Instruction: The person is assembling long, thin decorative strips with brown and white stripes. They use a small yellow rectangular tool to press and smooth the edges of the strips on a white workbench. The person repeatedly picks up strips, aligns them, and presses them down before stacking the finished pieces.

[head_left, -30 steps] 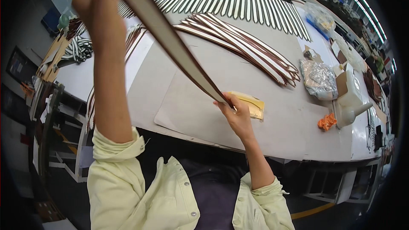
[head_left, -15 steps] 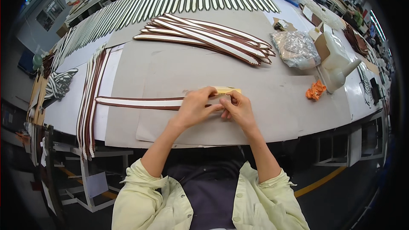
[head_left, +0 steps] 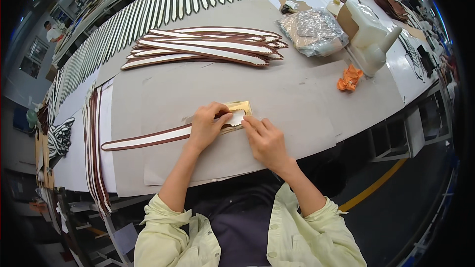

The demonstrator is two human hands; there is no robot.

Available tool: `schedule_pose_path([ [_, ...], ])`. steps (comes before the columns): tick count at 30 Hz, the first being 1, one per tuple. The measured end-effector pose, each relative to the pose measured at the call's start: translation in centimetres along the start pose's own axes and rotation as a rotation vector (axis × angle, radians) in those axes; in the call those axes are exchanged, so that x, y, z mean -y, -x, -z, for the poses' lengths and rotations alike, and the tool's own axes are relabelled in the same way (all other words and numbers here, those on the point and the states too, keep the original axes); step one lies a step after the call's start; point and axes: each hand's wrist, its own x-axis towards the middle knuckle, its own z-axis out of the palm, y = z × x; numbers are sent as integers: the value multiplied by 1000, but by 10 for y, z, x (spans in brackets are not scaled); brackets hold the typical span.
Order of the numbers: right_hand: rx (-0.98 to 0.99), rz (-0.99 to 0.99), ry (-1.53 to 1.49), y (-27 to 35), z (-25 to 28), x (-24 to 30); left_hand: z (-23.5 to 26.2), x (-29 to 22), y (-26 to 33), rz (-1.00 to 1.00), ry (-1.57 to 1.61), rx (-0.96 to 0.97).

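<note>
Ctr frame: L hand on brown/white strap, R hand w/ fingertips nr its jagged end, over yellow block. Upper ctr: strap pile. Upper L: row of dark-edged white strips. Upper R: clear bag, whitish jug, orange wad. Left: more straps over table edge.

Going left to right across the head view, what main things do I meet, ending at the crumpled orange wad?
Tangled black-and-white strap bundle, hanging brown-and-white straps, left-hand grip, right-hand grip, crumpled orange wad.
</note>
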Motion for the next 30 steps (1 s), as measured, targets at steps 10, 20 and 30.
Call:
schedule_pose_path([
  [10,129,141,223,5,-10,-2,2,8,-5,-25,-56,45],
  [20,134,137,290,2,-7,0,-4,5,-5,-46,-77,-14],
  [30,171,72,295,6,-13,2,-3,4,-5,-103,-138,5],
])
